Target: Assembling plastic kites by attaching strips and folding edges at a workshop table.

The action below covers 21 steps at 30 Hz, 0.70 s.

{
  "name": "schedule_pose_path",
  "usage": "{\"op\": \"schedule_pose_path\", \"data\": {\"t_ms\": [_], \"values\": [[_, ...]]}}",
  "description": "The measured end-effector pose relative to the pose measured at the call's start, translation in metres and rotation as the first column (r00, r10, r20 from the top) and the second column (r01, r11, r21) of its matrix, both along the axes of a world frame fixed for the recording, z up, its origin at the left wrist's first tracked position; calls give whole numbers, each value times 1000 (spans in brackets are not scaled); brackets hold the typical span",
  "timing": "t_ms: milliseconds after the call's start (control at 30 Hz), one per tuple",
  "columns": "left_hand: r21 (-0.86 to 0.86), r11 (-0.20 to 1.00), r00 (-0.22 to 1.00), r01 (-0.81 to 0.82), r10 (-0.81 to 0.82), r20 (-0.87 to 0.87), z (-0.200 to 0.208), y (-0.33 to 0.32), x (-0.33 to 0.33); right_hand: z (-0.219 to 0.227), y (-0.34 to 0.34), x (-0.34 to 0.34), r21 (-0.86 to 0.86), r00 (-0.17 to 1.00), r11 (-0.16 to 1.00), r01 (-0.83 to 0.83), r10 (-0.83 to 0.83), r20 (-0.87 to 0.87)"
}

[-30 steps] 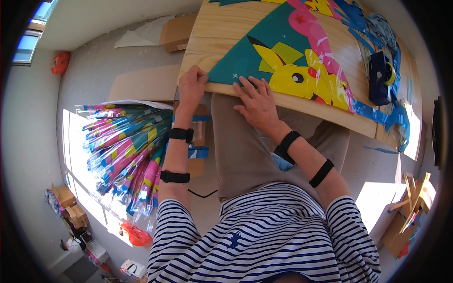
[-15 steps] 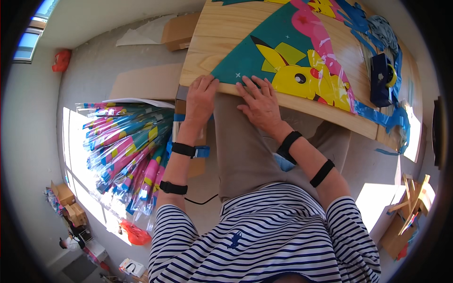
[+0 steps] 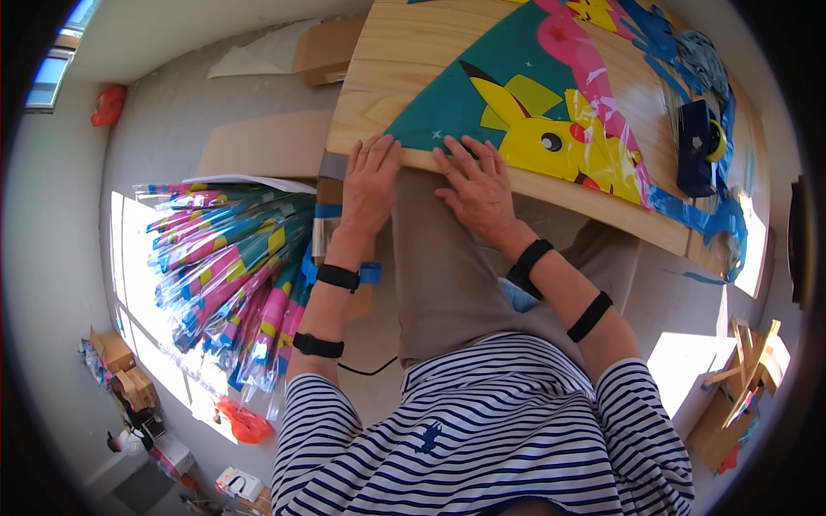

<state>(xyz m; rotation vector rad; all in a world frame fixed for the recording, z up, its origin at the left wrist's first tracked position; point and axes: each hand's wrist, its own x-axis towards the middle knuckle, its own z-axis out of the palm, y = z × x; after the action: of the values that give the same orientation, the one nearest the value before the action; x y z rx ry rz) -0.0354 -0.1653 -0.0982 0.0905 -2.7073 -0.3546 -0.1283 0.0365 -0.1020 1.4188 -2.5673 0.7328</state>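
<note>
A triangular printed plastic sheet [image 3: 465, 107], green with a pink border and a big yellow cartoon figure, lies flat on the wooden table [image 3: 379, 77]. Its narrow corner points left, toward the table's near edge. Beside that corner rests my left hand [image 3: 372, 185], palm down, fingers stretched forward and fingertips on the edge; its thumb is hidden. My right hand [image 3: 478, 191] lies a little to the right, fingers spread, their tips pressing the sheet's near edge below the green part. Neither hand grips anything that I can see.
Many-coloured printed plastic pieces in clear sleeves [image 3: 232, 267] fan out at the left. A dark blue tape dispenser [image 3: 695, 146] stands on the table's right, among blue plastic strips [image 3: 680, 206]. A red bag [image 3: 245, 421] and cardboard boxes [image 3: 331, 52] lie on the floor.
My left hand has shifted very slightly to the right and up along the table's edge. The right hand and the sheet look nearly the same.
</note>
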Motion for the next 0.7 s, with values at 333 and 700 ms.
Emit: {"op": "schedule_pose_path", "data": {"t_ms": [333,700], "values": [[37,998,999,-44,45,-28,-9,6,-5,-4,4,-2,-38,1000,999,0,1,28],[-18,997,995,-70,71,67,22,26,-12,21,89,-18,-38,989,989,146,-146,-3]]}}
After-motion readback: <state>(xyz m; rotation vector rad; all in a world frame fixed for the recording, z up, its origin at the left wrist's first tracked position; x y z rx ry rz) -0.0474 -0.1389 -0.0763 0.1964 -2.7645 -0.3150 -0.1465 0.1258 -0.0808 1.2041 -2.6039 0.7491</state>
